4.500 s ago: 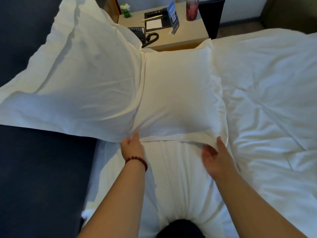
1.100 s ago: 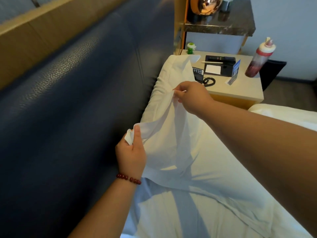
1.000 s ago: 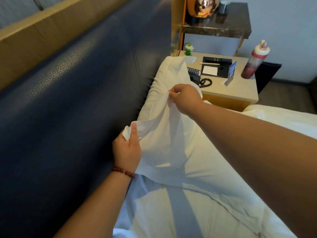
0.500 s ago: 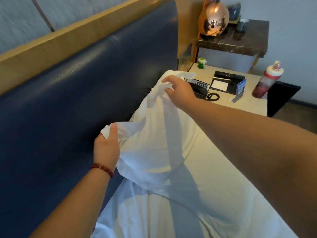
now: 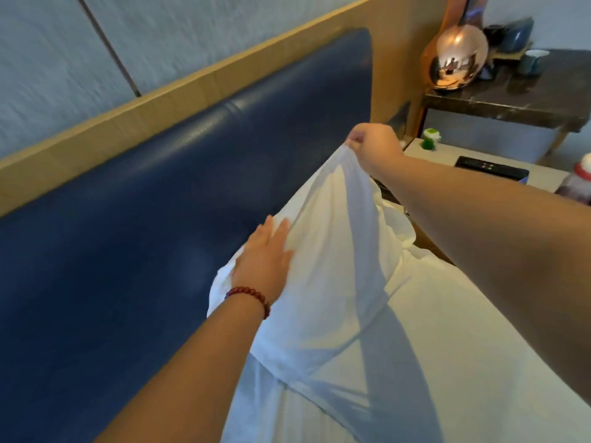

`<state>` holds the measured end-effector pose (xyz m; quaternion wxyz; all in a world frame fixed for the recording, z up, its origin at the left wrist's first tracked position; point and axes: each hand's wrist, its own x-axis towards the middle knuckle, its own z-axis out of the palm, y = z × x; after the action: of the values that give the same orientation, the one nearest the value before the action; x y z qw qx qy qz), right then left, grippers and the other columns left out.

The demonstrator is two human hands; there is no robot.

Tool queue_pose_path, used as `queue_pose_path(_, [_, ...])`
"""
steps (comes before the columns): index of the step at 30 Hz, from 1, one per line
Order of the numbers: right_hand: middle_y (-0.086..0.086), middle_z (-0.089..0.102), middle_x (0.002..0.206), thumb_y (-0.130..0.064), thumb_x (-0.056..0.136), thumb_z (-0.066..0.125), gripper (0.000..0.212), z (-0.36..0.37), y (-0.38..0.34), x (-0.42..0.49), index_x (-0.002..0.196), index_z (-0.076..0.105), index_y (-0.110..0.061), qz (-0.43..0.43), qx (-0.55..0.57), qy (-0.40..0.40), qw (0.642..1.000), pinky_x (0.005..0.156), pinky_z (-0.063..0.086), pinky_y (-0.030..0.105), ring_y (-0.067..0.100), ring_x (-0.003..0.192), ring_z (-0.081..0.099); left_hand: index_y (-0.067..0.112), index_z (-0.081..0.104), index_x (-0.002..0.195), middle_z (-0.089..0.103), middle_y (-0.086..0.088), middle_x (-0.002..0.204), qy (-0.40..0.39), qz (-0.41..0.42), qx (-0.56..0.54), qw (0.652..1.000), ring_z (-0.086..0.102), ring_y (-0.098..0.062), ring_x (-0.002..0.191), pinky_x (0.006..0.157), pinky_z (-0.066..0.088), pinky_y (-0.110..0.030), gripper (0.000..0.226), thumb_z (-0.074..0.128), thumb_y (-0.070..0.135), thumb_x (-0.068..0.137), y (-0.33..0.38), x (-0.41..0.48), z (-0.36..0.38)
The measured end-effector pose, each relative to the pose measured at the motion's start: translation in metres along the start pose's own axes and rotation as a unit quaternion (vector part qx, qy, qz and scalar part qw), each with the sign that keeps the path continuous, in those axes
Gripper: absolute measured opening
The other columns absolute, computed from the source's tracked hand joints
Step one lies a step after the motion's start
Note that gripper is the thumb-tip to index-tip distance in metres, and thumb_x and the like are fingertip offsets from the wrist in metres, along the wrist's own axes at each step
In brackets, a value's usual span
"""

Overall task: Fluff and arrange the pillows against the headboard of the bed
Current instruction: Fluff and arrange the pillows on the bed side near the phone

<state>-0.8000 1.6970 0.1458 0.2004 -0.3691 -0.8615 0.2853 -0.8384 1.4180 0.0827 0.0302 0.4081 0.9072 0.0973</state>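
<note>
A white pillow (image 5: 332,276) stands tilted against the dark blue padded headboard (image 5: 144,225). My right hand (image 5: 374,147) pinches the pillow's top corner and holds it raised. My left hand (image 5: 265,260), with a red bead bracelet on the wrist, lies flat with fingers spread against the pillow's left side, next to the headboard. Below the pillow lies more white bedding (image 5: 415,362); I cannot tell whether it is a second pillow or the sheet.
A light bedside table (image 5: 499,164) at the right holds a black remote tray (image 5: 489,169), a small green figure (image 5: 430,139) and a bottle (image 5: 579,183). Above it, a dark shelf (image 5: 518,100) carries a copper globe lamp (image 5: 460,62). A wooden rail tops the headboard.
My right hand has lifted the pillow corner higher. My left hand has let go of the fabric edge it gripped and now rests flat on the pillow. The view has tilted upward.
</note>
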Motion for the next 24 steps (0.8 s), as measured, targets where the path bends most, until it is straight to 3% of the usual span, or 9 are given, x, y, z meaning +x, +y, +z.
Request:
queue_pose_path(2, [0.002,0.055,0.135,-0.031,0.099,0.055,0.034,0.005,0.005,-0.007,0.131,0.057,-0.021,-0.014,0.088,0.032,0.996,0.09,0.046,0.02,0.018,0.119,0.053,0.026,0.023,0.153,0.022,0.001,0.161,0.008,-0.053,-0.036,0.998,0.026,-0.02,0.144,0.113,0.026,-0.032,0.052,0.036,0.036,0.104,-0.014,0.006,0.012])
queue_pose_path(6, [-0.001,0.018,0.163,-0.049,0.099,0.043,0.058,0.058,0.03,-0.049,0.152,0.027,-0.032,-0.072,0.016,0.023,0.997,0.117,0.023,0.043,0.024,0.149,0.019,0.018,0.046,0.144,0.047,-0.001,0.147,0.087,-0.011,-0.099,0.991,0.04,-0.02,0.136,0.111,0.025,-0.027,0.043,0.038,0.026,0.102,-0.023,0.009,0.018])
queue_pose_path(10, [-0.003,-0.005,0.165,-0.072,0.091,0.026,0.075,0.108,0.105,-0.09,0.154,-0.001,-0.039,0.11,0.024,-0.058,0.992,0.119,0.012,0.056,0.029,0.151,-0.002,0.017,0.058,0.132,0.05,0.023,0.115,0.121,-0.039,-0.215,0.968,0.037,0.027,0.096,0.081,0.019,0.012,0.033,0.045,0.02,0.102,-0.02,0.008,0.023])
queue_pose_path(12, [-0.002,-0.008,0.165,-0.072,0.092,0.021,0.072,0.111,0.14,-0.108,0.153,-0.001,-0.041,0.151,-0.008,-0.076,0.985,0.118,0.008,0.058,0.029,0.151,-0.006,0.018,0.061,0.128,0.05,0.023,0.109,0.136,-0.06,-0.252,0.956,0.039,0.025,0.09,0.073,0.022,0.013,0.029,0.048,0.021,0.102,-0.019,0.011,0.03])
queue_pose_path(14, [-0.001,-0.006,0.165,-0.07,0.093,0.015,0.069,0.11,0.173,-0.133,0.154,-0.002,-0.04,0.137,-0.067,-0.11,0.982,0.118,0.004,0.057,0.028,0.151,-0.006,0.021,0.062,0.123,0.056,0.008,0.114,0.14,-0.076,-0.255,0.954,0.045,0.008,0.097,0.085,0.035,0.001,0.026,0.049,0.026,0.101,-0.016,0.013,0.036])
queue_pose_path(15, [-0.001,-0.006,0.165,-0.07,0.093,0.013,0.069,0.109,0.191,-0.148,0.153,-0.002,-0.041,0.144,-0.098,-0.146,0.974,0.118,0.002,0.056,0.027,0.151,-0.006,0.02,0.062,0.121,0.058,0.001,0.113,0.139,-0.077,-0.233,0.959,0.05,-0.007,0.104,0.092,0.044,-0.017,0.025,0.049,0.026,0.101,-0.015,0.015,0.039])
queue_pose_path(18, [-0.003,-0.009,0.165,-0.068,0.093,0.006,0.066,0.118,0.236,-0.186,0.153,-0.002,-0.043,0.182,-0.209,-0.184,0.943,0.12,-0.002,0.053,0.026,0.151,-0.008,0.009,0.052,0.134,0.06,-0.013,0.12,0.124,-0.012,-0.057,0.991,0.053,-0.035,0.108,0.089,0.046,-0.05,0.037,0.048,0.02,0.099,-0.012,0.014,0.043])
queue_pose_path(21, [-0.003,-0.014,0.164,-0.066,0.095,0.005,0.063,0.127,0.228,-0.192,0.153,-0.007,-0.044,0.216,-0.209,-0.117,0.947,0.117,-0.01,0.055,0.026,0.15,-0.014,0.01,0.033,0.149,0.046,-0.014,0.141,0.068,-0.013,0.079,0.994,0.045,-0.037,0.122,0.097,0.037,-0.057,0.056,0.041,0.036,0.099,-0.005,0.014,0.043])
queue_pose_path(24, [-0.004,-0.017,0.163,-0.068,0.094,0.004,0.063,0.136,0.221,-0.196,0.152,-0.008,-0.047,0.151,-0.218,-0.113,0.958,0.116,-0.013,0.054,0.024,0.15,-0.017,0.006,0.026,0.151,0.04,-0.017,0.145,0.053,-0.001,0.124,0.991,0.043,-0.039,0.124,0.1,0.037,-0.055,0.071,0.027,0.054,0.097,0.0,0.014,0.048])
